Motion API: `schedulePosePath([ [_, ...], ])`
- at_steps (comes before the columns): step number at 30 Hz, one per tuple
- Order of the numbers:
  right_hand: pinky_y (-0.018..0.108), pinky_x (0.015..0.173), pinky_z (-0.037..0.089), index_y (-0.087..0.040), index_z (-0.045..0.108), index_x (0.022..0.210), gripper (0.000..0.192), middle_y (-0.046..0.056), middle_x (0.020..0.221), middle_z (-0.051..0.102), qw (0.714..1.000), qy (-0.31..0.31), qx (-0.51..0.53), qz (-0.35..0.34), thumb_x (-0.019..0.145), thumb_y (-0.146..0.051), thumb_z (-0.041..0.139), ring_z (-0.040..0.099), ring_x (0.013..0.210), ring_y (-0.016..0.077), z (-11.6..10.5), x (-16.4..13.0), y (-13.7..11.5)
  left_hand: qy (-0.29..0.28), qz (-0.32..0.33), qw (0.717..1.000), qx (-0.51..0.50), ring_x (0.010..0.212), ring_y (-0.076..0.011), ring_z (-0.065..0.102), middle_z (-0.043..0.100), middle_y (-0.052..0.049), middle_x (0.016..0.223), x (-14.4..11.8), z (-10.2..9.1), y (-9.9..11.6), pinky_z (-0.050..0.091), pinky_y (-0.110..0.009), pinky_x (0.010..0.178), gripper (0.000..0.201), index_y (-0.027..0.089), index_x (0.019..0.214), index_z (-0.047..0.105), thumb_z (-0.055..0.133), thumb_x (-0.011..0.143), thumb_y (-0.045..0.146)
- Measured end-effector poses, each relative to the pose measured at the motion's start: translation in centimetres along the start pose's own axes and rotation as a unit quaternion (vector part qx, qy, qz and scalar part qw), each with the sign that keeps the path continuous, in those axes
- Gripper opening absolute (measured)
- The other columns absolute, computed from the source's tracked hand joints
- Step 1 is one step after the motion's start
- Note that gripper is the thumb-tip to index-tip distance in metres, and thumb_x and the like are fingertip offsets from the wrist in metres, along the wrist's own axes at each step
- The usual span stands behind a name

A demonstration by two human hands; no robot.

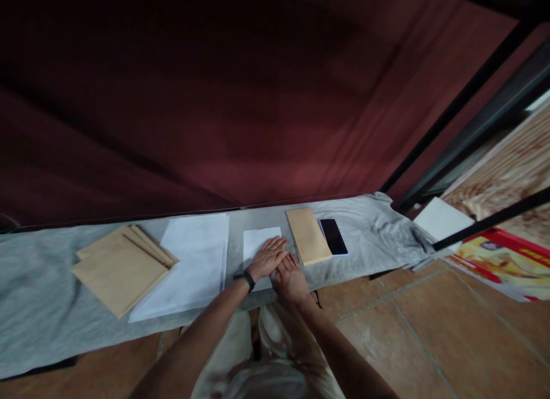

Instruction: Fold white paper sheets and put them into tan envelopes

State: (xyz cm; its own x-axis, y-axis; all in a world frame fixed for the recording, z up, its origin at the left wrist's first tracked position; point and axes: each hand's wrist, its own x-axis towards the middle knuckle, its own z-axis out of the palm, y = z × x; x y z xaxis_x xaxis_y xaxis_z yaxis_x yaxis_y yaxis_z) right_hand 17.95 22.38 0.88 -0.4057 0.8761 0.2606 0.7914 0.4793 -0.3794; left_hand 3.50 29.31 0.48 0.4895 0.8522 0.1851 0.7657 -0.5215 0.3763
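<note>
A white sheet of paper (254, 238), perhaps folded, lies on the cloth-covered surface in front of me. My left hand (267, 258), with a dark band at its wrist, lies flat on this sheet, fingers stretched out to the right. Beside it, my right hand (293, 278) rests at the sheet's right edge, its fingers laid out close to the left fingertips. Neither hand grips anything. Just right of the hands is a small stack of brown envelopes (307, 235). Left of them lies a larger stack of white paper (193, 261).
More brown envelopes (120, 267) overlap the left part of the white stack. A phone (334, 237) lies by the right-hand envelopes. Grey cloth (369, 238) covers the bench. A dark red curtain (258, 129) hangs behind; black metal bars (455, 101) and a colourful box (507, 261) are at right.
</note>
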Motion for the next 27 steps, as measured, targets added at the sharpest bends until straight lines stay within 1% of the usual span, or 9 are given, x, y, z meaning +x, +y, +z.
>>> schedulePosePath([
  [3, 0.047, 0.122, 0.032, -0.012, 0.053, 0.145, 0.053, 0.014, 0.148, 0.056, 1.0, 0.008, 0.006, 0.0, 0.092, -0.017, 0.049, 0.049, 0.14, 0.0258, -0.5, 0.0, -0.3, -0.002, -0.017, 1.0, 0.026, 0.148, -0.0184, 0.038, 0.048, -0.004, 0.157, 0.3, -0.4, -2.0, 0.026, -0.042, 0.124, 0.053, 0.022, 0.149, 0.049, 0.028, 0.103, 0.038],
  [6, 0.047, 0.122, 0.031, -0.011, 0.052, 0.145, 0.052, 0.014, 0.151, 0.053, 1.0, 0.012, 0.008, 0.001, 0.094, -0.019, 0.047, 0.045, 0.143, 0.0264, -0.7, -0.1, -0.5, 0.023, -0.052, 0.997, 0.055, 0.151, -0.0206, 0.034, 0.045, -0.008, 0.159, 0.3, -0.5, -3.3, 0.022, -0.044, 0.126, 0.056, 0.018, 0.153, 0.044, 0.028, 0.103, 0.038],
  [10, 0.045, 0.123, 0.03, -0.009, 0.053, 0.145, 0.05, 0.015, 0.15, 0.054, 1.0, 0.011, 0.0, 0.005, 0.096, -0.02, 0.046, 0.045, 0.143, 0.0258, -0.7, -0.1, -0.6, 0.064, -0.094, 0.99, 0.077, 0.152, -0.0218, 0.032, 0.045, -0.012, 0.158, 0.6, -0.3, -3.7, 0.018, -0.046, 0.127, 0.058, 0.014, 0.154, 0.04, 0.027, 0.103, 0.037],
  [12, 0.045, 0.122, 0.031, -0.009, 0.052, 0.145, 0.051, 0.015, 0.15, 0.054, 1.0, 0.011, -0.006, 0.006, 0.096, -0.02, 0.046, 0.045, 0.143, 0.0254, -0.6, -0.1, -0.6, 0.064, -0.118, 0.986, 0.095, 0.153, -0.0216, 0.03, 0.044, -0.012, 0.159, 0.8, -0.3, -3.6, 0.018, -0.046, 0.127, 0.058, 0.013, 0.156, 0.038, 0.026, 0.104, 0.036],
  [15, 0.045, 0.122, 0.032, -0.008, 0.052, 0.146, 0.052, 0.015, 0.149, 0.055, 1.0, 0.009, -0.014, 0.006, 0.095, -0.021, 0.048, 0.046, 0.143, 0.0252, -0.3, 0.0, -0.4, 0.047, -0.158, 0.978, 0.127, 0.153, -0.0215, 0.029, 0.041, -0.013, 0.16, 0.5, -0.5, -3.4, 0.02, -0.044, 0.127, 0.059, 0.011, 0.156, 0.036, 0.025, 0.104, 0.037],
  [17, 0.045, 0.122, 0.032, -0.008, 0.052, 0.146, 0.052, 0.015, 0.15, 0.055, 1.0, 0.009, -0.016, 0.005, 0.095, -0.02, 0.048, 0.046, 0.142, 0.025, -0.1, 0.0, -0.3, 0.042, -0.163, 0.975, 0.146, 0.153, -0.0227, 0.029, 0.04, -0.014, 0.161, -0.5, -0.7, -3.0, 0.02, -0.043, 0.127, 0.059, 0.009, 0.155, 0.037, 0.025, 0.105, 0.038],
  [20, 0.045, 0.122, 0.032, -0.009, 0.052, 0.146, 0.052, 0.013, 0.151, 0.054, 1.0, 0.009, -0.013, 0.007, 0.095, -0.018, 0.047, 0.046, 0.142, 0.0251, 0.2, 0.0, -0.1, 0.044, -0.136, 0.976, 0.164, 0.153, -0.0254, 0.028, 0.038, -0.015, 0.162, -3.2, -0.7, -1.8, 0.022, -0.045, 0.127, 0.06, 0.008, 0.154, 0.039, 0.026, 0.105, 0.039],
  [24, 0.045, 0.122, 0.031, -0.01, 0.05, 0.148, 0.053, 0.012, 0.153, 0.052, 1.0, 0.008, -0.01, 0.011, 0.096, -0.019, 0.047, 0.046, 0.142, 0.0251, 0.6, 0.0, 0.1, 0.038, -0.087, 0.983, 0.159, 0.153, -0.0256, 0.028, 0.039, -0.012, 0.162, -7.9, -0.4, 0.9, 0.027, -0.047, 0.125, 0.056, 0.013, 0.154, 0.04, 0.032, 0.104, 0.037],
  [27, 0.044, 0.122, 0.03, -0.011, 0.05, 0.149, 0.053, 0.012, 0.153, 0.051, 1.0, 0.005, -0.017, 0.007, 0.097, -0.021, 0.047, 0.045, 0.143, 0.0242, 0.7, -0.2, 0.4, 0.029, -0.051, 0.987, 0.149, 0.153, -0.025, 0.029, 0.04, -0.009, 0.162, -10.4, -0.3, 2.5, 0.028, -0.048, 0.125, 0.054, 0.017, 0.155, 0.04, 0.034, 0.104, 0.035],
])
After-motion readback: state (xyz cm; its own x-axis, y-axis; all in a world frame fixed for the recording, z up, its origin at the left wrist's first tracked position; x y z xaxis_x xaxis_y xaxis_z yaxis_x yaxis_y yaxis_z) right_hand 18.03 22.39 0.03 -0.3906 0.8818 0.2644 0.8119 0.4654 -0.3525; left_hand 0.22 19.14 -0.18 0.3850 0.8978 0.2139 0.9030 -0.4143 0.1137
